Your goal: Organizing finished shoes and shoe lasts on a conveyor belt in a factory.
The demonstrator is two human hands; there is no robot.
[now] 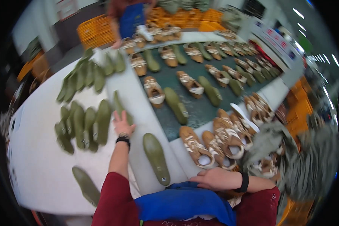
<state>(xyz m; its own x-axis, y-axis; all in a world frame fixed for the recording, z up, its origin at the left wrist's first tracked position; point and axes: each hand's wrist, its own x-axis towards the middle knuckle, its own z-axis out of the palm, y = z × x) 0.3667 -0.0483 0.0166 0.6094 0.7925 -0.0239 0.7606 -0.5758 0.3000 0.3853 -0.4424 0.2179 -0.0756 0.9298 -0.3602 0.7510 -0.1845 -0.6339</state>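
My left hand (pixel 122 123) reaches out over the white table (pixel 41 165) and touches an upright green insole (pixel 118 107) at the edge of a row of green insoles (pixel 83 126). Whether the fingers grip it is blurred. My right hand (pixel 214 178) rests low against my blue apron (pixel 184 199), fingers curled, holding nothing that I can see. One green insole (pixel 156 157) lies flat between my hands. Tan shoes with white laces (pixel 211 145) stand just beyond my right hand.
A dark green conveyor belt (pixel 199 109) carries tan shoes paired with green insoles. A second insole stack (pixel 83 77) stands farther left. One insole (pixel 86 185) lies near the table edge. Another person in a blue apron (pixel 131 19) works at the far end. Orange crates (pixel 94 32) stand behind.
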